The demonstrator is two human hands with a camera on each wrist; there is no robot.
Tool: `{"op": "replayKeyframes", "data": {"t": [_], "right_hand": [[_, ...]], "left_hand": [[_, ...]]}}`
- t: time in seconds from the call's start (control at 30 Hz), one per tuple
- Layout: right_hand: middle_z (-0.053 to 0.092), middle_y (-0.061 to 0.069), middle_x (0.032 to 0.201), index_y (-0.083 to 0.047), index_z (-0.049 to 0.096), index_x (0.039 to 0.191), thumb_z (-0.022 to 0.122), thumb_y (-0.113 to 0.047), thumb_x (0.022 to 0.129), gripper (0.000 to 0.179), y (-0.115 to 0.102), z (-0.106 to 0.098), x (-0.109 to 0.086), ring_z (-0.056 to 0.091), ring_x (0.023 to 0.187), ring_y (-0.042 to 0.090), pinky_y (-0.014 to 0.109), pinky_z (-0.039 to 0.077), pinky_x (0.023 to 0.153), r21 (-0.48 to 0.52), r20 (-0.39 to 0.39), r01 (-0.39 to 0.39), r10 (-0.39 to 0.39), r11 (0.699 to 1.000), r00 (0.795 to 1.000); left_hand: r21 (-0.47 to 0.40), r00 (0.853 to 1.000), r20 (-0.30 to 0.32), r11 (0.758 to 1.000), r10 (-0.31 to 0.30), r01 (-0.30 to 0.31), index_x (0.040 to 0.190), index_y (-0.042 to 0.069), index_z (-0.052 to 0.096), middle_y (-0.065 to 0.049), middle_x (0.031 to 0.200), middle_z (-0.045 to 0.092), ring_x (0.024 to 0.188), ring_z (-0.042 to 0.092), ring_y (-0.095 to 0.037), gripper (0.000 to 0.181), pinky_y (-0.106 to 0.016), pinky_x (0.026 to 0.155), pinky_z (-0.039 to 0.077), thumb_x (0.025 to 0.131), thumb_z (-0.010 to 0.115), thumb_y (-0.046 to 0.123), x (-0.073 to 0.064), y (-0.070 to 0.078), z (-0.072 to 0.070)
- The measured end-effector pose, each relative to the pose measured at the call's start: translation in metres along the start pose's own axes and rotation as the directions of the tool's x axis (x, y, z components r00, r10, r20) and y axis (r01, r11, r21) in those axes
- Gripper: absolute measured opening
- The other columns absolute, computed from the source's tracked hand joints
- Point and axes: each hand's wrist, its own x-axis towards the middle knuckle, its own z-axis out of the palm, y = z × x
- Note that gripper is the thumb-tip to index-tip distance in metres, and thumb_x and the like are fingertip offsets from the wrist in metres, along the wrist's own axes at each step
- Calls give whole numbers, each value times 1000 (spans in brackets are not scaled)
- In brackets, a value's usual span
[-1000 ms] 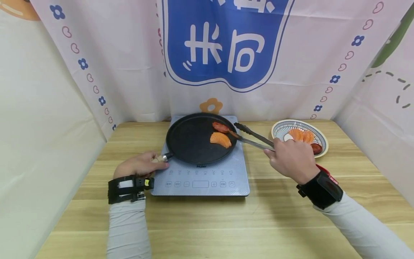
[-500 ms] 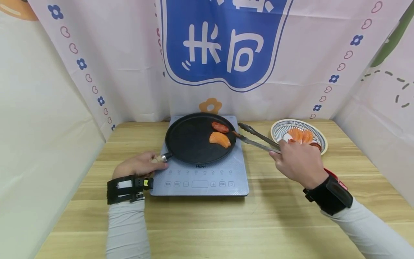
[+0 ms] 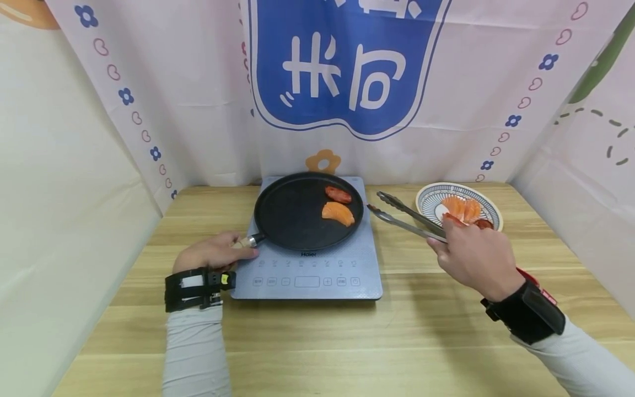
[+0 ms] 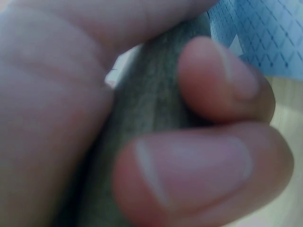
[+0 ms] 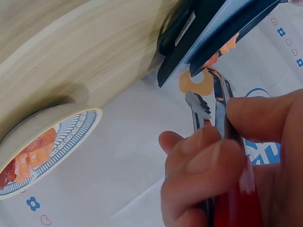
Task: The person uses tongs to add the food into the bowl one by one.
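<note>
- Head view: tongs (image 3: 408, 225) were gripped by the right hand (image 3: 478, 256), parted tips extended beyond its fingers (image 5: 203, 165).
- Pan handle (image 3: 243, 243) was enclosed by the left hand (image 3: 213, 251).

- Table (image 3: 307, 350): pale wood-look top, light and darker grain running across the frame; fills the lower half of the head view, far edge at about mid-height.
- Cooker (image 3: 307, 273): flat, grey-blue, rectangular, marked "Haier"; lies on the table at centre frame, key panel toward the bottom of the frame.
- Plate (image 3: 427, 203): pale rim, blue-patterned inside; on the table right of centre, near the far edge, well apart from the cooker.
</note>
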Motion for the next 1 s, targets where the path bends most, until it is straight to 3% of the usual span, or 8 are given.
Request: {"op": "replayKeyframes", "data": {"t": [0.13,0.4,0.53,0.77,1.0], "right_hand": [[38,1,51,-2,68,111,67,-42,98,43,6,0,-5,40,45,24,36,28,39,6,38,-33,32,999,999],[40,2,51,-5,68,122,65,-44,100,45,16,-2,-15,41,42,23,37,28,39,0,68,-62,62,998,996],[40,2,51,-3,67,112,63,-43,100,42,20,-3,-19,43,43,24,37,28,38,-6,84,-77,77,997,993],[38,1,48,-2,65,93,65,-42,99,41,29,-1,-26,43,41,24,39,28,36,-33,37,-88,89,996,995],[38,1,48,-1,66,97,63,-43,100,43,35,-3,-31,42,41,24,41,28,36,-51,56,-108,111,993,992]], "left_hand": [[4,1000,2,1000,7,-7,116,6,57,4,68,53,59,51,-12,35,-26,56,44,105,64,38,0,0,0],[16,1000,-14,1000,-12,12,113,6,56,3,68,54,59,51,-12,36,-26,57,44,103,66,40,0,1,0],[9,1000,-17,1000,-23,24,112,7,55,3,69,54,60,51,-12,36,-26,57,44,103,66,40,1,1,0],[20,1000,-8,1000,1,-1,112,7,56,3,68,54,60,51,-12,37,-27,57,45,103,66,41,0,0,0],[11,1000,-10,1000,-9,9,113,6,56,3,69,54,60,51,-12,37,-26,57,45,104,66,40,0,1,0]]}}
